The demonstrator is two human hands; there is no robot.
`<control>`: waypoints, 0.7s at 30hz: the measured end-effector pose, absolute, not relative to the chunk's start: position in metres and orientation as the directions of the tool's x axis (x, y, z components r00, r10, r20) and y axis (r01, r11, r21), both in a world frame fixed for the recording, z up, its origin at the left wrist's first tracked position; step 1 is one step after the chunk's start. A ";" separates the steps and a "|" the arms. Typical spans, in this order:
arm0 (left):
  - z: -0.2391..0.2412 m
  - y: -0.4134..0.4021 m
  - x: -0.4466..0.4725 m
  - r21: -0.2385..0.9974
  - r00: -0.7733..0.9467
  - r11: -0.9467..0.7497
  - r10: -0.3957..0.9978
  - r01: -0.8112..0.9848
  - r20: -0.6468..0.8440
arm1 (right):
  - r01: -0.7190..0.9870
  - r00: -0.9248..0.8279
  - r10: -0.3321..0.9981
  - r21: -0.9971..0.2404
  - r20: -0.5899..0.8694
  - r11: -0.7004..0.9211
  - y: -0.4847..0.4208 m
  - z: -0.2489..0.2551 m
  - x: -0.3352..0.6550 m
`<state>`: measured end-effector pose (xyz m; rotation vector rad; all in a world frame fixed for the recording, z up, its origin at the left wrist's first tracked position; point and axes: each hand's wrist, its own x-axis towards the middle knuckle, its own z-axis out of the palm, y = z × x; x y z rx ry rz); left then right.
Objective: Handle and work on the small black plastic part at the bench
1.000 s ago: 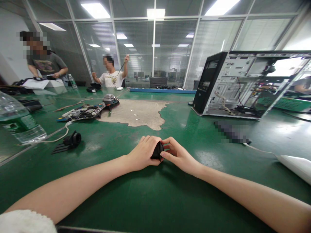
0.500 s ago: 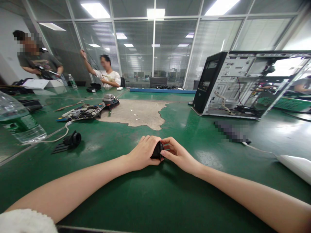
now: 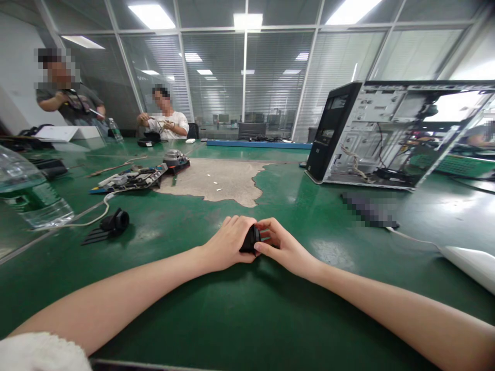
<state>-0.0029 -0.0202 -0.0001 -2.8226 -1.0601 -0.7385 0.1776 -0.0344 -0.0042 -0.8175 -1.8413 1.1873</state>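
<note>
Just above the green tabletop, a small black box-like object point(image 3: 250, 239) sits between my two hands. My left hand point(image 3: 230, 239) is wrapped over its left side, with the fingers covering its back. On the other side my right hand point(image 3: 284, 246) grips its right edge between thumb and curled fingers. The exact kind of object is hard to make out, as much of it is covered. To the left lies a black strap-like part with a round end point(image 3: 115, 222), apart from my hands.
An open computer case point(image 3: 340, 129) stands at right, near a blurred dark item point(image 3: 369, 210) and a white device point(image 3: 469, 263) with a cable. At left are a plastic bottle point(image 3: 33, 193) and a circuit board point(image 3: 129, 179). Two people are across the table.
My right thumb has shifted slightly left on the black object, whose right edge looks pushed in closer. The seated person lowered a raised arm; the standing person moved right and lifted a hand.
</note>
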 end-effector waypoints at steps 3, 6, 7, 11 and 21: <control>0.000 -0.020 -0.003 0.128 0.654 -0.766 0.612 0.630 0.445 | 0.113 -0.512 0.818 -0.924 0.261 0.365 -0.034 -0.004 0.179; 0.000 -0.020 -0.003 0.123 0.657 -0.768 0.609 0.629 0.445 | 0.099 -0.522 0.801 -0.912 0.294 0.399 -0.035 -0.002 0.180; 0.000 -0.020 -0.003 0.123 0.657 -0.769 0.607 0.627 0.447 | 0.087 -0.517 0.797 -0.908 0.311 0.411 -0.036 -0.002 0.179; 0.000 -0.020 -0.002 0.136 0.645 -0.768 0.607 0.626 0.464 | 0.051 -0.471 0.812 -0.908 0.345 0.416 -0.036 -0.001 0.177; 0.001 -0.021 -0.003 0.151 0.647 -0.764 0.620 0.628 0.443 | 0.106 -0.513 0.795 -0.895 0.323 0.433 -0.037 -0.002 0.178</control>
